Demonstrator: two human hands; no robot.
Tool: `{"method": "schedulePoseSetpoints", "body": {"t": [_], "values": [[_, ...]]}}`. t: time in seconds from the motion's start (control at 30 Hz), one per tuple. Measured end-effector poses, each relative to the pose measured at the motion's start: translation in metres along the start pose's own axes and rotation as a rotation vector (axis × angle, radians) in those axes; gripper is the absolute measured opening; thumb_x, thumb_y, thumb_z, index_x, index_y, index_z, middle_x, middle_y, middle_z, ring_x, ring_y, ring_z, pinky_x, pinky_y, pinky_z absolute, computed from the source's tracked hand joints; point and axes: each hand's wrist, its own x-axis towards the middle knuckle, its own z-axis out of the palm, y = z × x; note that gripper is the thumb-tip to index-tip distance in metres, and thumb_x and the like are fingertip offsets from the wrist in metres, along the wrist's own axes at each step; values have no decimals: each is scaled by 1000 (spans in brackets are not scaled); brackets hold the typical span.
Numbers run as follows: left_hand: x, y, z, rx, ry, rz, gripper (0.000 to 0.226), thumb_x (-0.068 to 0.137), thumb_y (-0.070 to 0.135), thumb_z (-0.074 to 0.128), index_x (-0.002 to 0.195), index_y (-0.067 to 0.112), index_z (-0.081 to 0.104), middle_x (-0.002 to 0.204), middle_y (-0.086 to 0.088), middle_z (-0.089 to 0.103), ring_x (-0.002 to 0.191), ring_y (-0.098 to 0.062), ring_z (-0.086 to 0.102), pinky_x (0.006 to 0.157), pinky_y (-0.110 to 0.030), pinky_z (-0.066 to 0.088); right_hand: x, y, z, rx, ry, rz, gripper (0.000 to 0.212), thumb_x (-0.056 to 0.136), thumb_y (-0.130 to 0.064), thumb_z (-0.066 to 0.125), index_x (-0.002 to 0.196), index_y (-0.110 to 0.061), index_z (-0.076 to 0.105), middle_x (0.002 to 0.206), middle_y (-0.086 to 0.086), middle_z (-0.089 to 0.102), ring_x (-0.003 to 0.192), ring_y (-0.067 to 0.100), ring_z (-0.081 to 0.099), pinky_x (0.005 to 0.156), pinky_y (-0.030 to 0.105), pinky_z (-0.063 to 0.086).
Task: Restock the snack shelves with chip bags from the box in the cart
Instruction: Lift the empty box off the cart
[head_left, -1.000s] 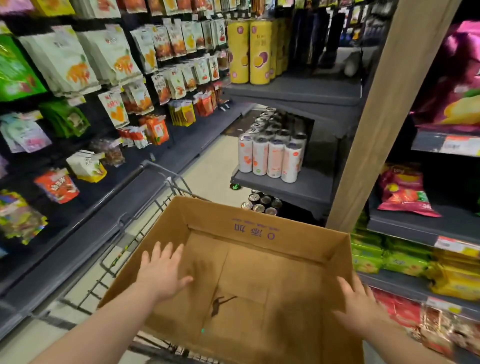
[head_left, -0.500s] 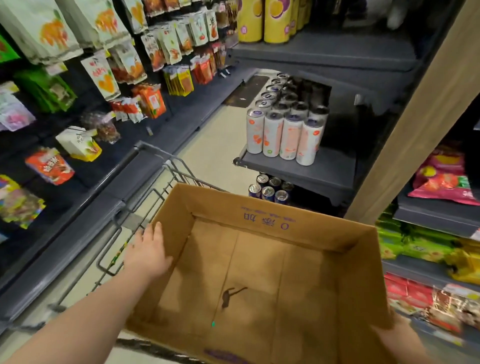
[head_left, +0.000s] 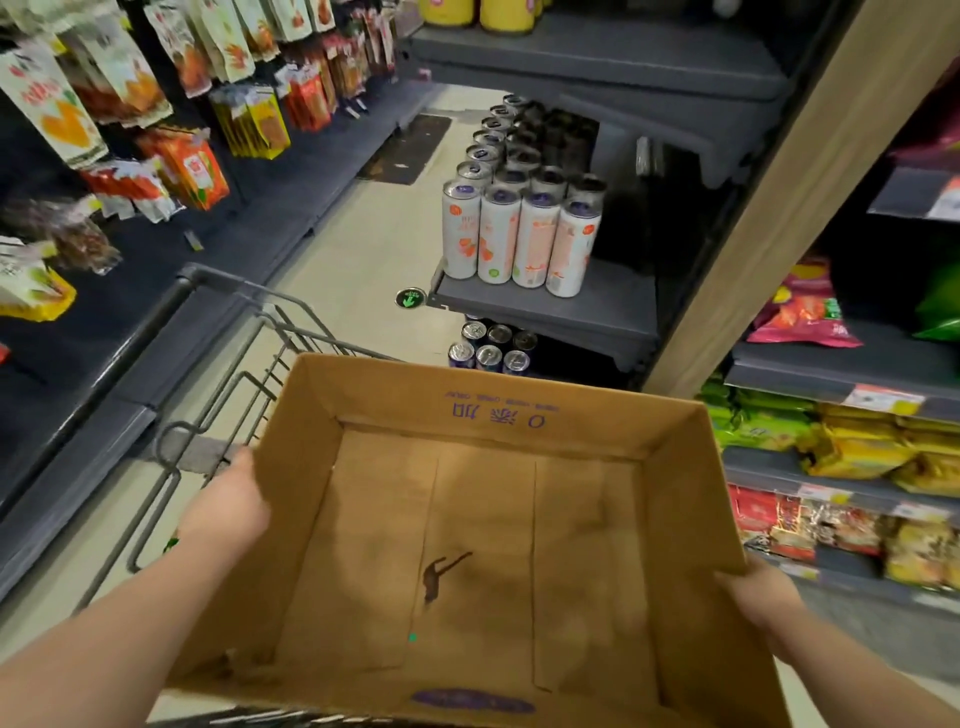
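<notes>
Outer walls of brown cardboard box (head_left: 483, 519) touched: left hand (head_left: 228, 506) 9 o'clock, right hand (head_left: 761, 597) 4 o'clock; fingers hidden, curl unclear.

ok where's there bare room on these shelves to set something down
Bare grey shelf right of the tall white cans; the top shelf right of the yellow canisters; the box floor itself is bare. Crowded: the yellow and green bags low on the right, and the hanging packets on the left.
</notes>
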Motion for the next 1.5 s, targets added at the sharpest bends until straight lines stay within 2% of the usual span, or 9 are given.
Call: {"method": "schedulePoseSetpoints", "body": {"t": [0.07, 0.37, 0.5, 0.6, 0.73, 0.87, 1.2, 1.33, 1.5], "values": [[-3, 1, -5, -1, -9, -8, 66, 86, -1, 44, 146, 14, 21, 81, -10, 63, 69, -27, 64, 64, -39, 56, -2, 0, 1, 10, 19, -1, 38, 90, -6, 55, 128, -5, 52, 112, 23, 65, 95, 38, 64, 89, 51, 52], [-4, 7, -34, 4, 112, 62, 65, 79, 6, 46, 141, 22, 34, 102, -16, 66, 83, -35, 64, 68, -37, 47, -23, -7, -13, 22, 138, -38, 36, 88, -5, 56, 124, -4, 55, 86, 14, 64, 77, 32, 63, 77, 43, 54], [-15, 7, -50, 19, 172, 61, 61, 80, 9, 45, 139, 21, 34, 106, -17, 64, 87, -38, 63, 70, -38, 46, -38, -18, -29, -60, 168, -113, 36, 88, -4, 53, 124, -3, 56, 96, 18, 65, 81, 32, 63, 74, 36, 51], [-26, 5, -67, -3, 215, 43, 63, 78, 8, 45, 139, 20, 37, 114, -19, 63, 98, -40, 60, 78, -41, 46, -47, -34, -43, -93, 194, -180, 37, 88, -4, 50, 125, -1, 54, 111, 24, 64, 97, 37, 62, 84, 41, 53], [-49, 1, -93, -69, 264, -8, 55, 79, 10, 45, 133, 20, 41, 105, -18, 64, 87, -37, 62, 74, -41, 51, -62, -56, -64, -138, 217, -281, 39, 88, -9, 49, 126, -5, 54, 114, 22, 64, 102, 38, 61, 88, 41, 52], [-91, -3, -115, -140, 327, -77, 55, 79, 11, 45, 132, 23, 42, 103, -17, 64, 81, -37, 63, 74, -45, 55, -72, -69, -89, -158, 203, -404, 37, 88, -11, 48, 124, -8, 53, 112, 18, 64, 101, 36, 62, 90, 46, 52], [-237, -10, -176, -168, 662, -222, 47, 79, 11, 51, 126, 15, 49, 116, -26, 60, 106, -45, 57, 86, -46, 46, -113, -88, -161, -216, 261, -747, 28, 83, -10, 56, 110, -3, 58, 99, 21, 62, 90, 37, 59, 73, 37, 44], [-295, -39, -191, -188, 738, -295, 52, 75, 8, 53, 127, 15, 51, 115, -26, 61, 107, -44, 58, 86, -45, 47, -147, -100, -164, -246, 236, -856, 30, 83, -11, 53, 113, -5, 57, 109, 22, 62, 98, 40, 59, 81, 39, 49], [-366, -98, -194, -204, 836, -470, 51, 76, 9, 51, 126, 18, 51, 116, -27, 60, 106, -46, 57, 87, -47, 46, -205, -110, -141, -243, 157, -1012, 30, 86, -12, 50, 114, -7, 57, 95, 14, 60, 84, 35, 56, 73, 37, 48]]}}
